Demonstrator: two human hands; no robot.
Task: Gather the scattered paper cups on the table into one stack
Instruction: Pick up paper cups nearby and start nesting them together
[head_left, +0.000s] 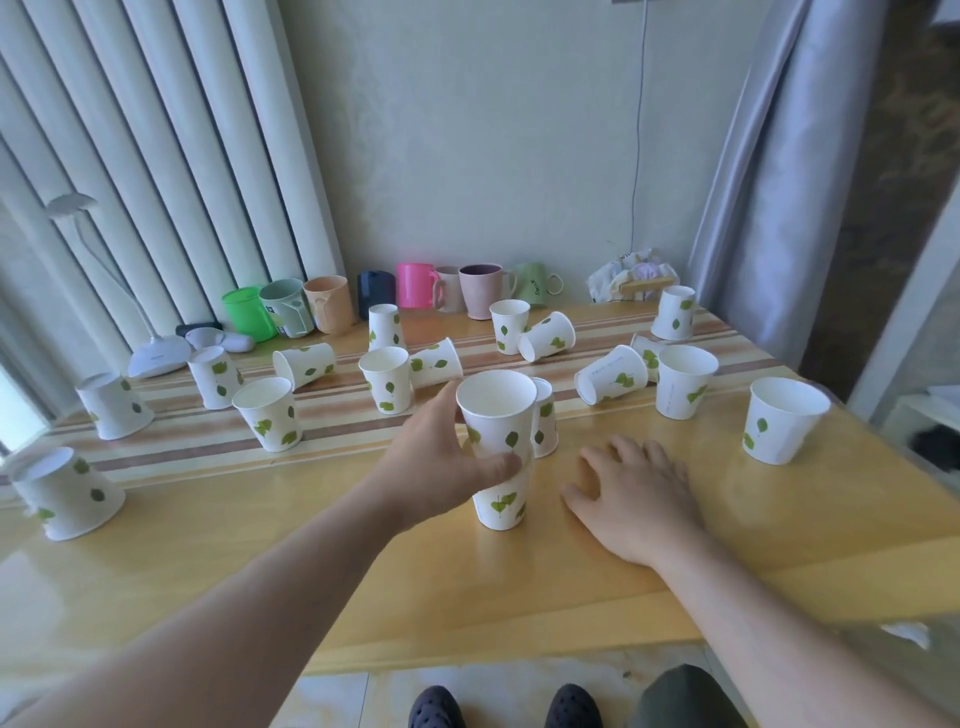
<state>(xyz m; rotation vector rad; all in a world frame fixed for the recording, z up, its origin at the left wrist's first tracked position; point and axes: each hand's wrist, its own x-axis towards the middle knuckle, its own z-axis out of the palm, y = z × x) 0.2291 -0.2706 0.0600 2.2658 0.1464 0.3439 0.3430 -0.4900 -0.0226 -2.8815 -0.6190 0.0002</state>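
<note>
Paper cups, white with green leaf prints, lie scattered over the yellow table (363, 571); some upright, some upside down, some on their sides. Left hand (447, 467) is clamped around the top cup (496, 410), thumb across its front, fingers behind. That cup sits nested in a lower cup (501, 501) standing on the table near the front centre, so a two-cup stack. Just behind the stack, touching or nearly touching, an upside-down cup (544, 418). Right hand (631, 493) rests flat on the table just right of the stack, fingers spread, holding nothing. Upright cup (779, 418) far right, another upright cup (683, 382) near it, tipped cup (613, 382) on its side beside that one. Left edge: upside-down cup (67, 493), tilted. Back row along the wall: coloured plastic mugs (415, 285). White desk lamp (156, 353) at back left.
</note>
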